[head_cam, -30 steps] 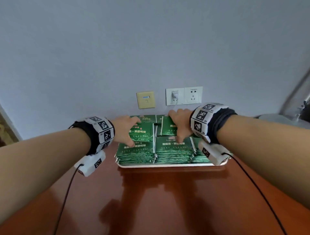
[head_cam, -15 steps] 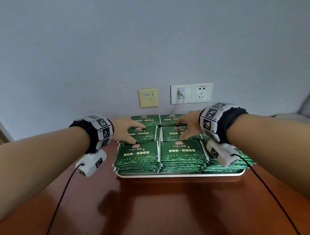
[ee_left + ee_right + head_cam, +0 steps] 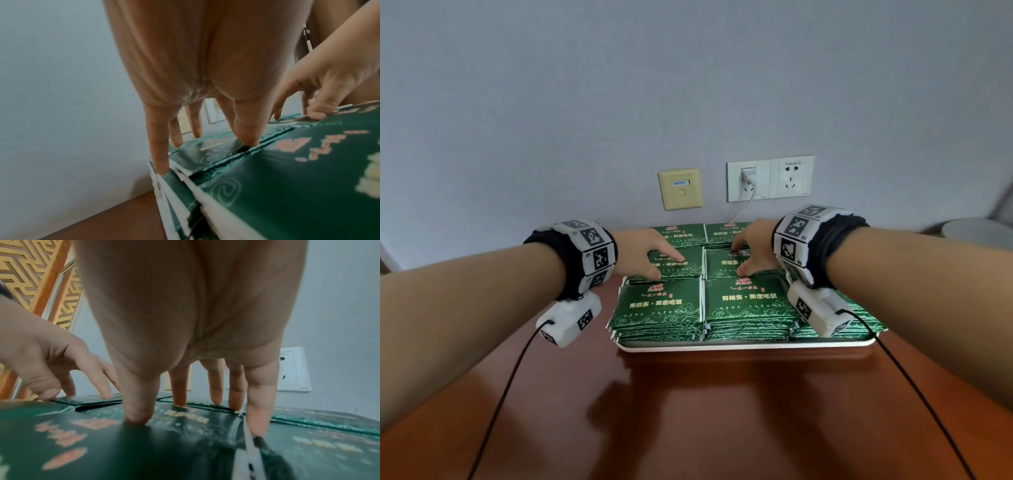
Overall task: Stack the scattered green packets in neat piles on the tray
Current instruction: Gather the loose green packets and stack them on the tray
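Green packets lie in neat piles in rows on a white tray [image 3: 739, 346]. My left hand [image 3: 650, 255] rests spread fingertips on the middle-row left pile [image 3: 681, 269]. In the left wrist view that hand [image 3: 196, 128] has its thumb at the gap before the front pile [image 3: 298, 186] and its little finger at the pile's left edge. My right hand [image 3: 751, 246] touches the middle-row centre pile [image 3: 722, 267] with straight fingers. The right wrist view shows its [image 3: 216, 394] thumb and little finger pressing at the pile's edges. Neither hand holds a packet.
The tray sits on a glossy brown table [image 3: 722, 411] against a grey wall. Behind it are a yellow wall plate [image 3: 681, 188] and white sockets [image 3: 770, 180] with a plug and cable. A pale round object [image 3: 979, 233] lies at the far right.
A second ago both hands were curled over the middle-row piles; their fingers now lie straight and spread on the pile tops. The head view has shifted, showing more of the tray's right side.
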A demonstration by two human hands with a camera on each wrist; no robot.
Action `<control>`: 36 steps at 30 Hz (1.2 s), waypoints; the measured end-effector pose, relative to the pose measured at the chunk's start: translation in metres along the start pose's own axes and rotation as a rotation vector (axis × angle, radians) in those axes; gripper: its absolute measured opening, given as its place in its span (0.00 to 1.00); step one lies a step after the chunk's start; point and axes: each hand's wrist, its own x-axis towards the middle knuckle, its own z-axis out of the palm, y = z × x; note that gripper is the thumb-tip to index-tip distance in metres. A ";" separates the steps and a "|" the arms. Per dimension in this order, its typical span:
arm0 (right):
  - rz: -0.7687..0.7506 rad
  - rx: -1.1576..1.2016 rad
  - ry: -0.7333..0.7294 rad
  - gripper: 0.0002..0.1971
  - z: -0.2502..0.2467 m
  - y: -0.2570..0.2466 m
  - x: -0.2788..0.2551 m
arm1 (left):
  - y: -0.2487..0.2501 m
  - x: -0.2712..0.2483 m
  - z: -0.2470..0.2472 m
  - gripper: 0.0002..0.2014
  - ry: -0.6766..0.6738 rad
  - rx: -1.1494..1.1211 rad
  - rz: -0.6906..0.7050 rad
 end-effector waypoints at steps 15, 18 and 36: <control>0.104 0.016 -0.016 0.27 -0.006 0.025 -0.042 | 0.053 -0.014 -0.009 0.28 0.086 0.050 0.030; 0.142 0.040 -0.054 0.30 -0.001 0.041 -0.077 | 0.095 -0.019 -0.010 0.27 0.086 0.086 0.105; 0.794 0.173 -0.191 0.34 0.171 0.141 -0.341 | 0.414 0.009 0.103 0.33 -0.127 0.244 0.632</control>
